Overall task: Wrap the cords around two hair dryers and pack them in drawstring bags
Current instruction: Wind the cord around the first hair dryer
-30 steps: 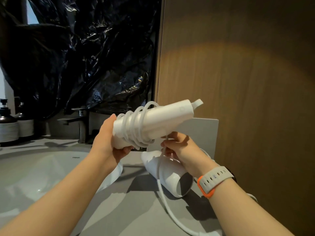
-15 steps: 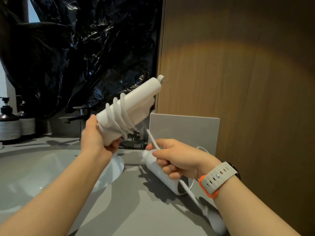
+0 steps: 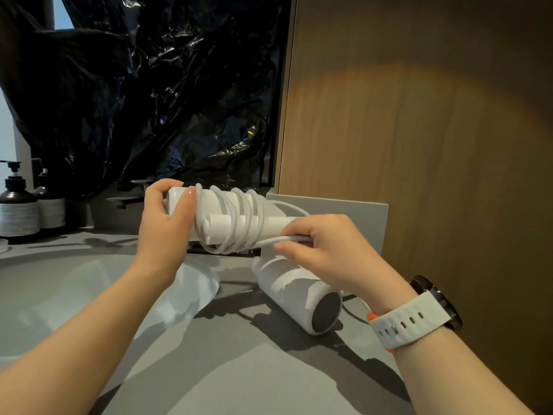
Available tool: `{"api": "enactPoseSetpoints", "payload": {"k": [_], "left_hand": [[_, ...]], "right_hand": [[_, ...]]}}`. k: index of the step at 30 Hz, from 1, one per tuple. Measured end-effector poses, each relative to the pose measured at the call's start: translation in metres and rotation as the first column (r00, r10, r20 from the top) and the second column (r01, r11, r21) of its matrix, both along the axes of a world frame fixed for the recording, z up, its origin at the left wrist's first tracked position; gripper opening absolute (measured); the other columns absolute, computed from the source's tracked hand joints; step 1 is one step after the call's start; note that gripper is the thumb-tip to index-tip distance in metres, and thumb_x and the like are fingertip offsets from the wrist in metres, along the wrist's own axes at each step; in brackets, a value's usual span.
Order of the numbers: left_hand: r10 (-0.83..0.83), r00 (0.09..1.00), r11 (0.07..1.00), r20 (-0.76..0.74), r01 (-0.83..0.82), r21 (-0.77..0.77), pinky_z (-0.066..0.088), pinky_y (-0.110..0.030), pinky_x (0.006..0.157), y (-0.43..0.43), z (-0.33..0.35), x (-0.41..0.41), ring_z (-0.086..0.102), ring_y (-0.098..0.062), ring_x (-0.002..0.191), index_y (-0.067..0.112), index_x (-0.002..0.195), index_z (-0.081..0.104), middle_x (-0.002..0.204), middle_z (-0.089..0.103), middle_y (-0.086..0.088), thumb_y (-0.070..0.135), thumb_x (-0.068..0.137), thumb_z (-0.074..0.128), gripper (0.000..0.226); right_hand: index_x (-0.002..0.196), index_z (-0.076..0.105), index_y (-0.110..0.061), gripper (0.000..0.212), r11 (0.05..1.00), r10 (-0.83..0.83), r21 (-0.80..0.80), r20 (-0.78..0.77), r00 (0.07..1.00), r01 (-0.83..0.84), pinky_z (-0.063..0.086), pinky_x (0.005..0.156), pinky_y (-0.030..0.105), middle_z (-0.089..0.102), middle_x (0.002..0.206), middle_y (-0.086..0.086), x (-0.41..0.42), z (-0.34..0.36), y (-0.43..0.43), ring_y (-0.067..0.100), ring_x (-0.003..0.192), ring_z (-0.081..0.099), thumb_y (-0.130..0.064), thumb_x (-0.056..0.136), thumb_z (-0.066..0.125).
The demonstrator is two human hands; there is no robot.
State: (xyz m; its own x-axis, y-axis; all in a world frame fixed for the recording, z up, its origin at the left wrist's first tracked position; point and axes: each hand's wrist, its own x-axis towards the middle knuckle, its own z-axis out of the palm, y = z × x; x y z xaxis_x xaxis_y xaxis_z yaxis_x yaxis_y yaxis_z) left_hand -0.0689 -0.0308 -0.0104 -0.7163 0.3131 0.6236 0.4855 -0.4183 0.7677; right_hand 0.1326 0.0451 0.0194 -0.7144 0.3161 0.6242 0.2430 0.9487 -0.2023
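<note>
Left hand point(image 3: 167, 223) is gripping the hair dryer point(image 3: 230, 218) above the counter point(image 3: 239, 369); right hand point(image 3: 326, 250) is pinching the cord point(image 3: 284, 240). Risk: tension slackening, loose coils slipping off.

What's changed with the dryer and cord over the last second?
The held hair dryer has swung from a tilted, raised pose to lie level, lower, in front of the grey box. The left hand keeps its grip on one end. The right hand has risen and now pinches the cord beside the coils. The second hair dryer stays on the counter.
</note>
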Motion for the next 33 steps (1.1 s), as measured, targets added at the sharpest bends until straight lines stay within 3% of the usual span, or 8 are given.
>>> {"api": "enactPoseSetpoints", "payload": {"k": [3, 5, 9, 12, 16, 25, 29, 33], "left_hand": [[-0.087, 0.995, 0.993, -0.054, 0.083, -0.086, 0.046, -0.03, 0.065, -0.004, 0.001, 0.003, 0.051, -0.011, 0.078, 0.028, 0.107, 0.05, 0.093, 0.051, 0.005, 0.029, 0.094, 0.05, 0.014], [-0.165, 0.985, 0.98, -0.052, 0.158, -0.121, 0.046, -0.029, 0.062, -0.007, 0.001, 0.004, 0.052, -0.012, 0.077, 0.032, 0.103, 0.053, 0.095, 0.053, 0.003, 0.03, 0.093, 0.052, 0.011], [-0.297, 0.954, 0.943, -0.029, 0.289, -0.166, 0.043, -0.031, 0.06, -0.013, 0.003, 0.002, 0.053, -0.016, 0.079, 0.041, 0.091, 0.057, 0.096, 0.056, 0.003, 0.035, 0.088, 0.051, 0.009], [-0.41, 0.912, 0.897, 0.011, 0.405, -0.176, 0.046, -0.033, 0.062, -0.015, 0.002, 0.004, 0.056, -0.015, 0.078, 0.043, 0.084, 0.061, 0.093, 0.059, 0.005, 0.04, 0.076, 0.048, 0.016], [-0.483, 0.875, 0.86, 0.029, 0.481, -0.171, 0.048, -0.029, 0.064, -0.016, -0.005, 0.003, 0.059, -0.004, 0.066, 0.035, 0.091, 0.058, 0.08, 0.061, 0.012, 0.039, 0.075, 0.047, 0.02], [-0.544, 0.83, 0.772, 0.122, 0.552, -0.314, 0.049, -0.032, 0.063, -0.034, -0.033, -0.004, 0.059, -0.011, 0.068, 0.038, 0.088, 0.057, 0.091, 0.057, 0.002, 0.046, 0.06, 0.058, 0.029], [-0.612, 0.767, 0.677, 0.189, 0.633, -0.375, 0.05, -0.029, 0.055, -0.047, -0.043, -0.001, 0.058, -0.016, 0.068, 0.04, 0.082, 0.058, 0.093, 0.055, -0.001, 0.044, 0.051, 0.061, 0.031], [-0.645, 0.72, 0.604, 0.256, 0.685, -0.407, 0.05, -0.026, 0.052, -0.056, -0.048, 0.002, 0.059, -0.014, 0.069, 0.036, 0.082, 0.055, 0.096, 0.053, -0.001, 0.038, 0.045, 0.065, 0.038]], "right_hand": [[0.072, 0.066, -0.021, 0.024, 0.978, 0.009, 0.206, -0.149, 0.989, 0.022, 0.039, 0.051, 0.028, 0.045, 0.057, -0.019, 0.006, 0.0, 0.008, 0.003, 0.056, 0.043, -0.045, 0.072, 0.07], [0.068, 0.063, -0.022, 0.033, 0.969, 0.049, 0.246, -0.21, 0.976, 0.004, 0.036, 0.048, 0.024, 0.039, 0.056, -0.02, 0.012, 0.002, 0.011, 0.002, 0.053, 0.04, -0.055, 0.067, 0.065], [0.072, 0.07, -0.015, 0.026, 0.978, 0.204, 0.024, -0.321, 0.925, -0.207, 0.039, 0.056, 0.013, 0.057, 0.063, -0.012, 0.022, 0.004, 0.011, 0.002, 0.061, 0.05, -0.038, 0.064, 0.077], [0.071, 0.07, -0.018, 0.007, 0.931, 0.228, -0.191, -0.364, 0.903, -0.312, 0.044, 0.06, 0.014, 0.064, 0.065, -0.009, 0.021, 0.003, 0.01, 0.001, 0.063, 0.055, -0.021, 0.069, 0.077], [0.076, 0.071, -0.011, 0.005, 0.845, 0.228, -0.368, -0.41, 0.883, -0.388, 0.051, 0.065, 0.016, 0.066, 0.07, -0.006, 0.018, -0.003, 0.009, 0.002, 0.067, 0.059, -0.006, 0.074, 0.072], [0.079, 0.071, -0.016, 0.002, 0.834, 0.156, -0.486, -0.247, 0.957, -0.261, 0.049, 0.065, 0.01, 0.067, 0.071, -0.011, 0.008, -0.031, -0.004, -0.003, 0.067, 0.061, -0.014, 0.078, 0.071], [0.075, 0.071, -0.02, 0.014, 0.908, 0.032, -0.399, -0.239, 0.97, -0.128, 0.053, 0.07, 0.02, 0.068, 0.072, -0.01, 0.012, -0.05, -0.012, 0.002, 0.071, 0.062, -0.031, 0.07, 0.076], [0.076, 0.07, -0.022, 0.014, 0.905, -0.014, -0.416, -0.245, 0.969, -0.092, 0.052, 0.073, 0.022, 0.067, 0.075, -0.011, 0.025, -0.064, -0.021, 0.005, 0.075, 0.061, -0.034, 0.071, 0.074]]}}
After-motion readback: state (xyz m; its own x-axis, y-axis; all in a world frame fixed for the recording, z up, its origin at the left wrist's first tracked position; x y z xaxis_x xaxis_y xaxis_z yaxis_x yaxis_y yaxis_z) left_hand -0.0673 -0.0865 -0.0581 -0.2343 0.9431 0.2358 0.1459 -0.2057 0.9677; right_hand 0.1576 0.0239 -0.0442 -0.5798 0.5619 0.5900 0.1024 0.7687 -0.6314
